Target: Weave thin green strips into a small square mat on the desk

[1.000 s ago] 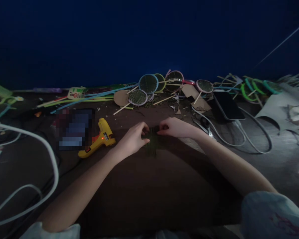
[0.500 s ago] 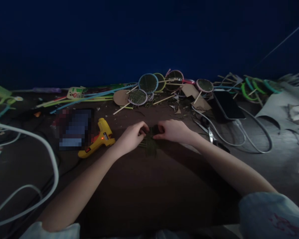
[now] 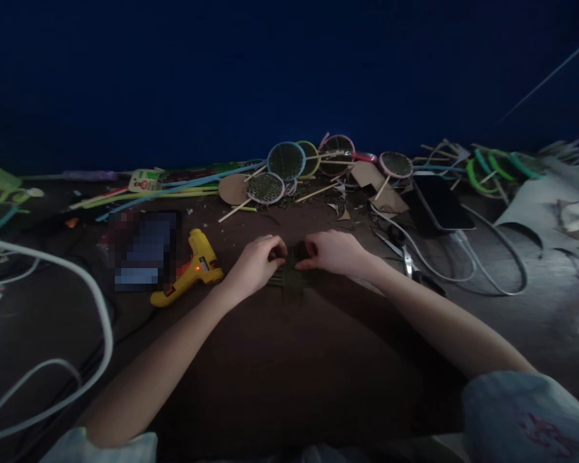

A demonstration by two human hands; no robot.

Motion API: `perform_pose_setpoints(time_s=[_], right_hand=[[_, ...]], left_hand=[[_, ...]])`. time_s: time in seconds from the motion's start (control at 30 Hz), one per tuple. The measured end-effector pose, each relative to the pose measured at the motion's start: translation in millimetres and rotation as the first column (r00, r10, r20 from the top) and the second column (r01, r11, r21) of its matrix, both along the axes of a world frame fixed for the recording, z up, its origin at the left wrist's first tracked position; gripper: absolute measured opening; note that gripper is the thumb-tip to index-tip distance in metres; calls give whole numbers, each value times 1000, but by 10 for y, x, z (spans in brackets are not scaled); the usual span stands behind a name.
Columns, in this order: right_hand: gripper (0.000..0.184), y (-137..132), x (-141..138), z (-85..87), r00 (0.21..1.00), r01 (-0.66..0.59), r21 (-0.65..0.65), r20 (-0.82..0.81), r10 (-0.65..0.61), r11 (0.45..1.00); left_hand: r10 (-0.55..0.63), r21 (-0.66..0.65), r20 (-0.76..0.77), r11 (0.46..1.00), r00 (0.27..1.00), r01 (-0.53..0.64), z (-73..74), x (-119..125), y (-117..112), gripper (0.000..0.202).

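Observation:
Between my hands, flat on the dark table, lies a small piece of woven dark green strips (image 3: 294, 280), dim and hard to make out. My left hand (image 3: 257, 263) is at its left edge, thumb and forefinger curled together on the ends of the strips. On the opposite side my right hand (image 3: 336, 252) is closed in a pinch at the right edge of the weave. The fingertips partly hide the strip ends they hold.
A yellow hot glue gun (image 3: 193, 270) with a lit red light lies left, beside a blurred-out screen (image 3: 147, 251). Scissors (image 3: 406, 257) and a cabled phone (image 3: 444, 202) are right. Small round woven fans (image 3: 286, 161), sticks and cardboard scraps line the back. A white cable (image 3: 103, 315) loops at left.
Both hands stay in nearly the same place. My left fingers shift very slightly, and more of the strips beneath them shows.

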State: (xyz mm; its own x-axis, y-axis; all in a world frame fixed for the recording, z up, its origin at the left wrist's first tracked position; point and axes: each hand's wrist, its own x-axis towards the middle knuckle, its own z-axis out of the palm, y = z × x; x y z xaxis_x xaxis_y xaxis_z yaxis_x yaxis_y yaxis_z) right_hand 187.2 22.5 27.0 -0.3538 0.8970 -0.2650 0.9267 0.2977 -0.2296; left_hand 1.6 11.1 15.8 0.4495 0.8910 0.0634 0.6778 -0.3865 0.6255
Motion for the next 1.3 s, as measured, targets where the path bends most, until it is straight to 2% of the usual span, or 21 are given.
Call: perform_pose_setpoints(time_s=[0.37, 0.6, 0.73, 0.97, 1.1, 1.3], right_hand=[[43, -3, -14, 35, 1000, 7, -10, -7, -7, 1000], [43, 6, 3, 29, 1000, -2, -15, -27, 2, 1000], [42, 46, 52, 59, 995, -38, -87, -95, 30, 996], [27, 102, 120, 84, 965, -123, -138, -247, 86, 983], [22, 103, 127, 91, 966, -129, -148, -242, 90, 981], [24, 96, 118, 115, 972, -111, -184, -224, 68, 977]], left_hand=[[-8, -9, 16, 1000, 1000, 8, -76, 8, 26, 14], [-2, -49, -23, 999, 1000, 1, 67, -40, 8, 7], [-46, -59, -68, 997, 997, 42, 121, -54, 9, 11], [-107, -43, -160, 994, 981, 101, 71, -44, -22, 21], [-96, -28, -179, 995, 979, 92, 46, -36, -32, 23], [-82, -66, -144, 995, 986, 73, 44, -29, -42, 22]])
